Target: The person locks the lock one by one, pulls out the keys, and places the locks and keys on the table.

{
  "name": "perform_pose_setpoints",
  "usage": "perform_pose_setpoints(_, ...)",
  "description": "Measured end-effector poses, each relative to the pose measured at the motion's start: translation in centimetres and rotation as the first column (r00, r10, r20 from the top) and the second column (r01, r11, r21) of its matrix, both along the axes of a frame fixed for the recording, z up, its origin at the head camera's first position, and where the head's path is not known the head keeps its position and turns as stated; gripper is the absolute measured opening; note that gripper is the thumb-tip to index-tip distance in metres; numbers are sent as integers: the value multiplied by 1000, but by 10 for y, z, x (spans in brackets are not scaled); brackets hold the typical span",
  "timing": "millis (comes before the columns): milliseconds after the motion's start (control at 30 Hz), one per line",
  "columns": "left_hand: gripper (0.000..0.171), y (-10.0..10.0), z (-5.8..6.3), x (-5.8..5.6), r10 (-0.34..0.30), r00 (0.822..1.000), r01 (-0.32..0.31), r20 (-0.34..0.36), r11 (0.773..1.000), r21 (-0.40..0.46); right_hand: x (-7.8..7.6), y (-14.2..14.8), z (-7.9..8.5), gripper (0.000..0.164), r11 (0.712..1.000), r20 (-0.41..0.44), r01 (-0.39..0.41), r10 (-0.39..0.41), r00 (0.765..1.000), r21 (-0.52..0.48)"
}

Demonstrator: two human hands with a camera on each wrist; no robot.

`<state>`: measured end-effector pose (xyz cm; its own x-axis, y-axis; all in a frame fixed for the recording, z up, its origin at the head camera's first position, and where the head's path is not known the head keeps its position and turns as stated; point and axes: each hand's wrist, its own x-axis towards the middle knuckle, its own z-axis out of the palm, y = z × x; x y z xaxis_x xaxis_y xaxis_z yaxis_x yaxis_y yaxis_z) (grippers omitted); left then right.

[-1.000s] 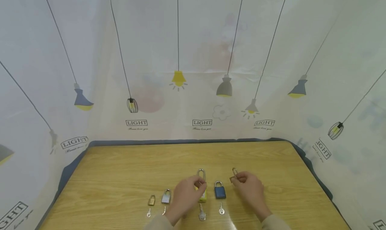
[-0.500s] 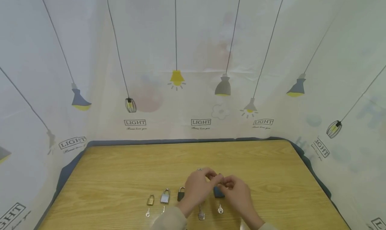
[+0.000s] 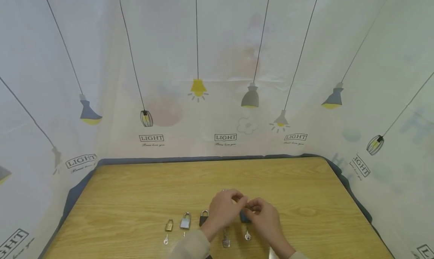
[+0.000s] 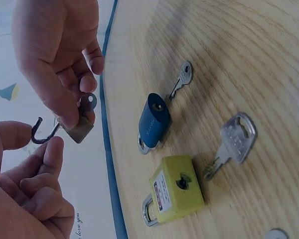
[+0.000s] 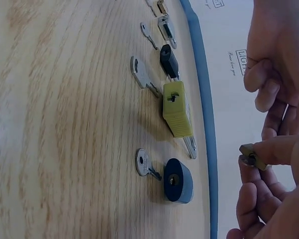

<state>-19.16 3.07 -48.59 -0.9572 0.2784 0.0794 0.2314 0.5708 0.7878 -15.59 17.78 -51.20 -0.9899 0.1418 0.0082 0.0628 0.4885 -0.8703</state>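
Observation:
In the head view my left hand point(image 3: 224, 212) and right hand point(image 3: 266, 216) meet above the blue padlock point(image 3: 245, 216). Between them is a small brass-coloured padlock point(image 4: 79, 130), clearest in the left wrist view. My right thumb and fingers pinch its body, where a small key point(image 4: 89, 101) with a round, holed head sits by the fingers. The shackle point(image 4: 44, 139) stands open, one end free of the body, and my left thumb and a finger pinch it. Whether the key is in the keyway is hidden by the fingers.
On the wooden table point(image 3: 135, 191) lie a yellow padlock point(image 4: 177, 191), a black padlock point(image 5: 168, 60), a silver padlock point(image 3: 185, 222) and another small brass padlock point(image 3: 169, 225). Keys lie in front of them, including a large key point(image 4: 234, 142) and a round-headed key point(image 5: 143, 163). A printed curtain point(image 3: 217, 112) stands behind.
A second ago my hands were apart, the right holding the small padlock right of the blue one. They have since come together over the blue padlock; the last half second shows little movement.

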Motion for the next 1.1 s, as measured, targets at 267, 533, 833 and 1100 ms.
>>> perform_pose_setpoints(267, 15, -7, 0, 0, -57, 998, 56, 19, 998, 26, -2, 6, -3, 28, 959, 118, -129, 163, 980, -254)
perform_pose_setpoints(533, 15, -15, 2, 0, -99, 995, 98, 0, 992, 78, -1, 8, -3, 37, 921, 160, -191, 257, 953, -341)
perform_pose_setpoints(833, 9, -19, -3, 0, -77, 997, 78, -15, 994, 71, 1, 7, 0, 39, 890, 139, -248, 321, 937, -384)
perform_pose_setpoints(1100, 7, -20, -6, -1, -85, 996, 85, -7, 994, 73, 0, 4, -5, 31, 900, 93, -219, 272, 958, -378)
